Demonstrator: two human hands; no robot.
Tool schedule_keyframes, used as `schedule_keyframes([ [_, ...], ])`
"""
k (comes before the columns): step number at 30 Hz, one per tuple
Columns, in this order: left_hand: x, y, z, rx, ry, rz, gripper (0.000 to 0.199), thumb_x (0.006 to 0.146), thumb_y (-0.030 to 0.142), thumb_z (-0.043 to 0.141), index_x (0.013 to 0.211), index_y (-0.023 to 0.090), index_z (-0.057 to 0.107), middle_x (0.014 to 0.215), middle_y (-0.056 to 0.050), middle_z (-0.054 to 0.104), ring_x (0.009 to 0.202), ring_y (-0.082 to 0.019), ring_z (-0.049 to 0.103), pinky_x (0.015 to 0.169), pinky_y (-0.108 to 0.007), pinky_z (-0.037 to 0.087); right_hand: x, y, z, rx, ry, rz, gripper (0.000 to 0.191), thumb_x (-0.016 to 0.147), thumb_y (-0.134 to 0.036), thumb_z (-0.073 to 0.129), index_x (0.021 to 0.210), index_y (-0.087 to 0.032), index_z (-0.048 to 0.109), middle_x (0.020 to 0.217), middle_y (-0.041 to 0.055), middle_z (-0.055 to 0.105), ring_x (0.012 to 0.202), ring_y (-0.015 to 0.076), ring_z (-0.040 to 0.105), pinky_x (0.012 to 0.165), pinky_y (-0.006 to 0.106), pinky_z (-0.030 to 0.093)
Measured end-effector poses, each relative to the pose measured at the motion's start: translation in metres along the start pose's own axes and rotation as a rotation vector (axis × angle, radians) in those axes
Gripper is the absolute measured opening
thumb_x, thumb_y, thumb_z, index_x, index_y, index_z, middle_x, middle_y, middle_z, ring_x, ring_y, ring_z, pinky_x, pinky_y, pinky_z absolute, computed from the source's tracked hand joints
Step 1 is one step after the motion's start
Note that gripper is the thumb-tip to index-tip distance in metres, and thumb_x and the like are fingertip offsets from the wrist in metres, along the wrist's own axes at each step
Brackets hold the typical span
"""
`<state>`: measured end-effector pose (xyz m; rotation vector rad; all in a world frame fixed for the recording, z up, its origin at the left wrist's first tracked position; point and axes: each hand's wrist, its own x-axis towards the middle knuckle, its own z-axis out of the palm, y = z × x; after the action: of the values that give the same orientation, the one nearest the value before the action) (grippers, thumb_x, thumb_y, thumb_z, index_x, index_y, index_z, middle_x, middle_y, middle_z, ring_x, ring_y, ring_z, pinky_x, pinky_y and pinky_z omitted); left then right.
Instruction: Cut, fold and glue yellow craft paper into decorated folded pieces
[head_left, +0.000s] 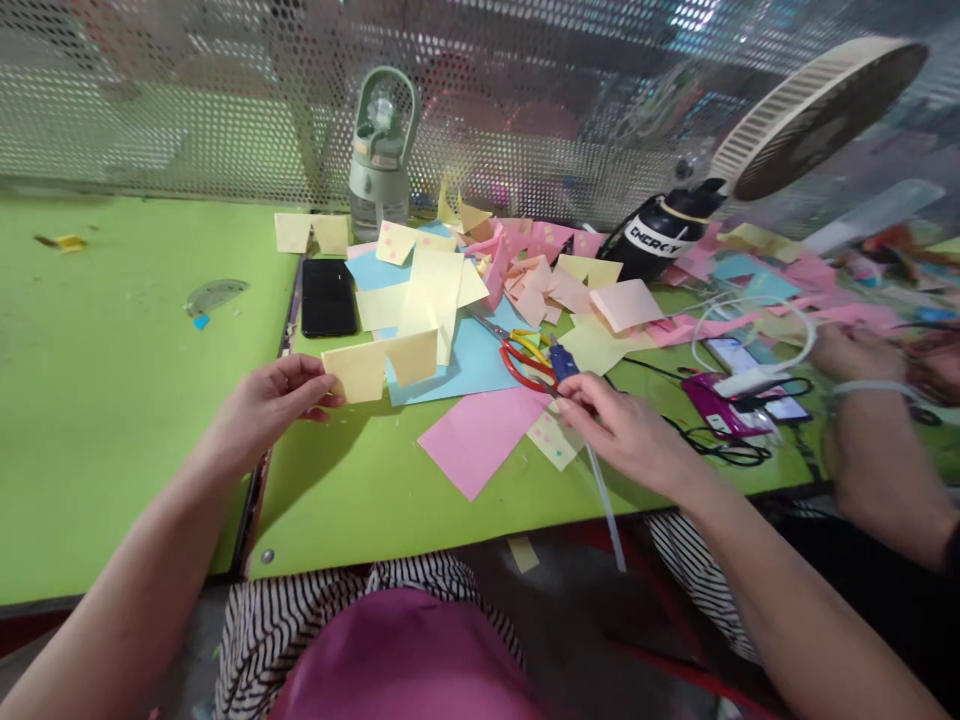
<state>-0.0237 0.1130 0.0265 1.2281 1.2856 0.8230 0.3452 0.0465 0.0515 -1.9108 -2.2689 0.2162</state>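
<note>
My left hand (289,390) pinches the left end of a pale yellow paper strip (360,372) with a notch cut in its lower edge, held just over the table. My right hand (619,425) is closed on a blue glue gun (564,362), partly hidden by the fingers. A translucent glue stick (604,505) runs from below this hand past the table edge. Touching or close to its fingertips are red-handled scissors (517,368), with a yellow-handled tool (531,346) behind. Pink paper (484,435) and a dotted yellow piece (553,440) lie between my hands.
A black phone (328,298), a water bottle (379,170) and a similar notched strip (292,233) stand or lie behind. Paper scraps (431,290) pile up mid-table. A fan (817,120), cables (727,445) and a co-worker's hand (859,355) are at right.
</note>
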Motion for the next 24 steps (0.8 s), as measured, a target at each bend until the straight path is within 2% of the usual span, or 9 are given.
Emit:
schedule_keyframes([
  [2, -0.001, 0.001, 0.001, 0.004, -0.001, -0.008, 0.030, 0.067, 0.041, 0.075, 0.080, 0.016, 0.063, 0.072, 0.000, 0.069, 0.071, -0.015, 0.067, 0.064, -0.024, 0.056, -0.018, 0.007, -0.004, -0.054, -0.016, 0.053, 0.024, 0.099, -0.039, 0.034, 0.102, -0.024, 0.053, 0.081, 0.0041, 0.072, 0.069, 0.0216, 0.069, 0.058, 0.031, 0.047],
  [5, -0.002, 0.000, 0.001, -0.003, -0.002, -0.014, 0.030, 0.066, 0.041, 0.076, 0.080, 0.017, 0.064, 0.072, 0.000, 0.069, 0.071, -0.015, 0.067, 0.062, -0.023, 0.055, -0.037, 0.017, 0.001, -0.153, -0.044, 0.114, 0.032, 0.100, -0.041, 0.029, 0.105, -0.022, 0.055, 0.090, 0.0083, 0.075, 0.077, 0.0263, 0.072, 0.063, 0.034, 0.049],
  [8, 0.000, -0.003, 0.000, -0.006, -0.005, -0.021, 0.030, 0.067, 0.042, 0.076, 0.080, 0.018, 0.064, 0.074, 0.000, 0.069, 0.072, -0.015, 0.067, 0.063, -0.023, 0.055, -0.046, 0.022, 0.010, -0.193, -0.053, 0.133, 0.037, 0.100, -0.041, 0.028, 0.110, -0.020, 0.057, 0.098, 0.0114, 0.076, 0.083, 0.0301, 0.073, 0.065, 0.037, 0.050],
  [11, 0.001, -0.005, -0.002, 0.005, -0.010, -0.028, 0.029, 0.068, 0.042, 0.075, 0.081, 0.018, 0.063, 0.075, -0.001, 0.069, 0.073, -0.015, 0.067, 0.063, -0.023, 0.056, -0.051, 0.021, 0.014, -0.215, -0.068, 0.144, 0.039, 0.099, -0.042, 0.030, 0.112, -0.020, 0.059, 0.093, 0.0108, 0.077, 0.076, 0.0302, 0.073, 0.059, 0.037, 0.048],
  [15, 0.001, -0.006, -0.003, 0.019, -0.006, -0.012, 0.027, 0.071, 0.041, 0.072, 0.083, 0.019, 0.063, 0.077, 0.000, 0.069, 0.074, -0.015, 0.068, 0.064, -0.024, 0.056, -0.057, 0.017, 0.014, -0.211, -0.074, 0.072, 0.036, 0.100, -0.041, 0.032, 0.110, -0.022, 0.061, 0.090, 0.0078, 0.078, 0.075, 0.0269, 0.074, 0.061, 0.035, 0.050],
  [19, -0.001, -0.005, -0.003, 0.036, -0.024, 0.001, 0.024, 0.074, 0.040, 0.072, 0.083, 0.019, 0.064, 0.077, -0.001, 0.069, 0.075, -0.015, 0.067, 0.065, -0.024, 0.056, -0.062, 0.015, 0.015, -0.239, -0.006, -0.009, 0.037, 0.100, -0.039, 0.032, 0.108, -0.022, 0.063, 0.089, 0.0082, 0.078, 0.074, 0.0261, 0.074, 0.061, 0.035, 0.050],
  [24, 0.001, -0.007, -0.004, 0.037, -0.028, 0.004, 0.022, 0.076, 0.040, 0.071, 0.082, 0.020, 0.064, 0.077, -0.001, 0.069, 0.075, -0.016, 0.067, 0.066, -0.025, 0.056, -0.063, 0.016, 0.020, -0.233, 0.037, -0.044, 0.035, 0.099, -0.036, 0.036, 0.108, -0.022, 0.066, 0.091, 0.0090, 0.078, 0.075, 0.0258, 0.072, 0.063, 0.036, 0.051],
])
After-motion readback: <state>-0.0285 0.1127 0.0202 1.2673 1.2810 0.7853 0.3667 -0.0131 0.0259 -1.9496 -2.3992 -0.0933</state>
